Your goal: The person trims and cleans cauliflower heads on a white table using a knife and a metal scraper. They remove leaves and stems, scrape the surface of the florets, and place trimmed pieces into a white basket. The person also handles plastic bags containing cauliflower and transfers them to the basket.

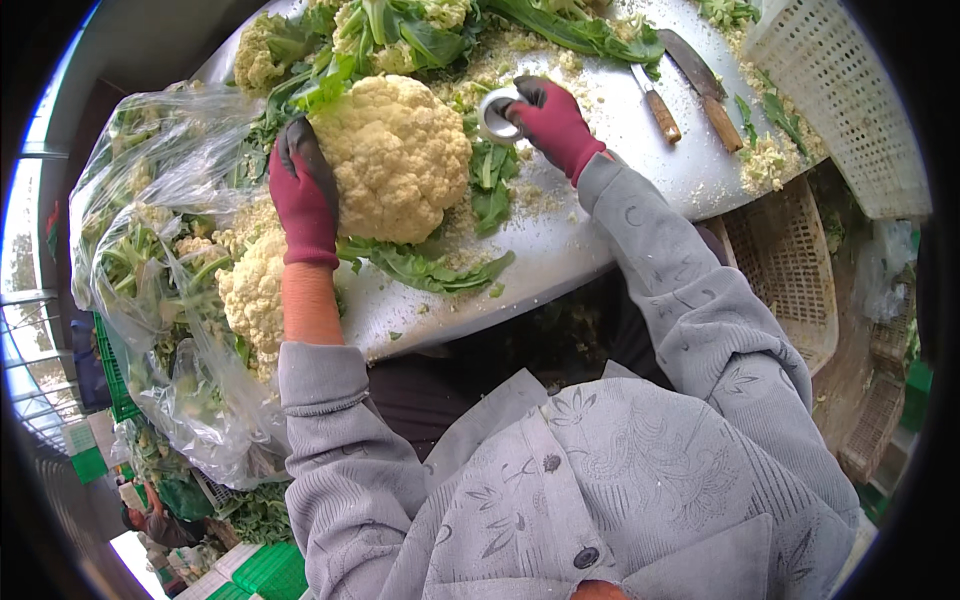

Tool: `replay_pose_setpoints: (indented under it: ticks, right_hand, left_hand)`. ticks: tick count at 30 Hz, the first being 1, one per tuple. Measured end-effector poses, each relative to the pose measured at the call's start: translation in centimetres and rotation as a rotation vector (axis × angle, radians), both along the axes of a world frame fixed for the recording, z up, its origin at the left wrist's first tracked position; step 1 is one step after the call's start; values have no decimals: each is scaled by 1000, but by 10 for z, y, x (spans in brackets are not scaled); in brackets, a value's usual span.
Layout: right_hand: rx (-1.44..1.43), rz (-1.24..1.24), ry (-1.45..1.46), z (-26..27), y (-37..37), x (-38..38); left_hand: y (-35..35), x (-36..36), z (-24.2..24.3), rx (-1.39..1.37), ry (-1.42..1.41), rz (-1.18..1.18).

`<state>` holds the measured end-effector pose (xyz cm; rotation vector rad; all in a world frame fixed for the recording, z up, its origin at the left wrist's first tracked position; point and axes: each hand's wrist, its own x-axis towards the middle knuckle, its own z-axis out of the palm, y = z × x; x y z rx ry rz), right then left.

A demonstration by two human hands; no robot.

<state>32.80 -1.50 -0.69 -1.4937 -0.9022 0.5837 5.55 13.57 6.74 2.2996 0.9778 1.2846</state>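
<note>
A large cream-coloured cauliflower head point(397, 165) lies on the metal tabletop point(555, 240), and my left hand point(304, 195), in a red glove with a dark palm, grips its left side. To the right of this head, my gloved right hand point(551, 124) holds a white ring point(484, 112) between thumb and fingers; it resembles a roll of tape. Green leaves point(442, 274) and pale crumbs lie around the head. Below my left wrist is another cauliflower head point(255, 292), partly hidden by my arm.
A knife point(660, 112) and a broad-bladed cleaver point(701, 82), both wooden-handled, lie at the right. Leafy cauliflowers point(405, 34) crowd the far side. A clear plastic bag point(165, 225) of trimmings bulges at left. White perforated crates point(832, 97) stand right. Another person point(161, 517) is lower left.
</note>
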Motion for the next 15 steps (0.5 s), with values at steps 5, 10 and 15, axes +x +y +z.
replay_pose_setpoints:
  ticks: [5,10,15]
  right_hand:
    - [292,97,-385,79,21,-71]
    - [110,173,317,31,43,-10]
    - [346,414,502,85,34,-34]
  left_hand:
    - [-34,12,24,29,109,-4]
    - [-37,16,23,73,93,-3]
    - [-26,2,16,-45,35,-67]
